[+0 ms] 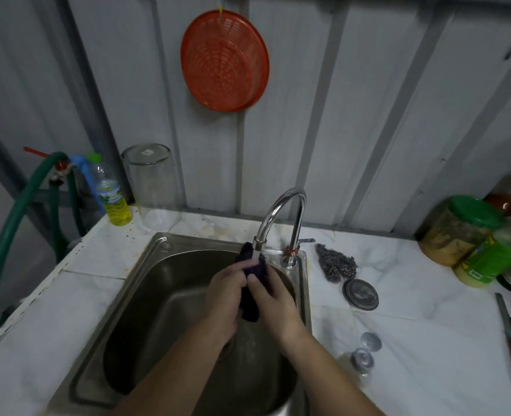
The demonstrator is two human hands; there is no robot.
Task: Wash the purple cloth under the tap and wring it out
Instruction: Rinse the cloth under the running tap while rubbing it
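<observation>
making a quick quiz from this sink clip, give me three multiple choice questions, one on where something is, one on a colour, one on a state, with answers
1. Where does the steel scourer lie?
A. in the sink basin
B. on the counter right of the tap
C. hanging on the wall

2. What colour is the round basket hung on the wall?
A. orange-red
B. blue
C. white

3. How is the purple cloth held?
A. lying loose on the counter
B. draped over the hose
C. gripped by both hands under the spout

Answers:
1. B, it sits on the white counter just right of the tap.
2. A, its mesh is plainly orange-red.
3. C, the left hand and right hand close round it over the sink.
</observation>
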